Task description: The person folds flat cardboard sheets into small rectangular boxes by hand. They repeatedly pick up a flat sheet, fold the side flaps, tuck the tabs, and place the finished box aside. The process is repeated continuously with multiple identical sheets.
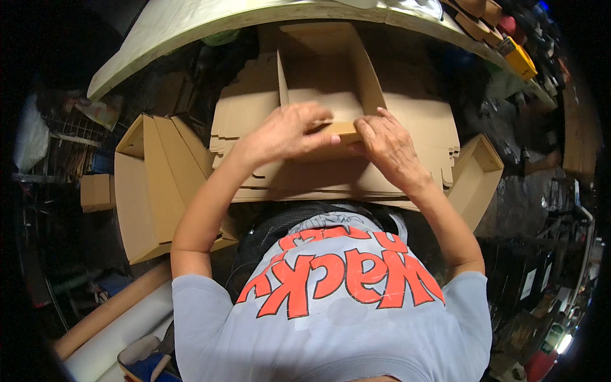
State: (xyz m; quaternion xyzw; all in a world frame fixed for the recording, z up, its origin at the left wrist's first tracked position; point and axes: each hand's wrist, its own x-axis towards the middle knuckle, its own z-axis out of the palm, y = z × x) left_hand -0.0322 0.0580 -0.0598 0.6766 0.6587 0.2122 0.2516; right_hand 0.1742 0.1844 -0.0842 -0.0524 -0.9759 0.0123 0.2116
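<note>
A brown cardboard box (326, 73) with raised side walls lies in front of me, on a stack of flat cardboard sheets (238, 108). Both hands are at its near end panel, whose folded top edge runs between them. My left hand (289, 134) grips the left part of that edge, thumb stretched along it and fingers bent over the inner side, slightly blurred. On the right corner, my right hand (388, 146) is closed, its fingers curled over the edge. The palm sides of both hands are hidden.
Folded cardboard boxes (159, 184) stand at the left, and another open box (477, 178) is at the right. A pale tabletop (191, 28) curves across the far side, with a yellow package (517, 58) near its right end. Long rolls (121, 318) lie at lower left.
</note>
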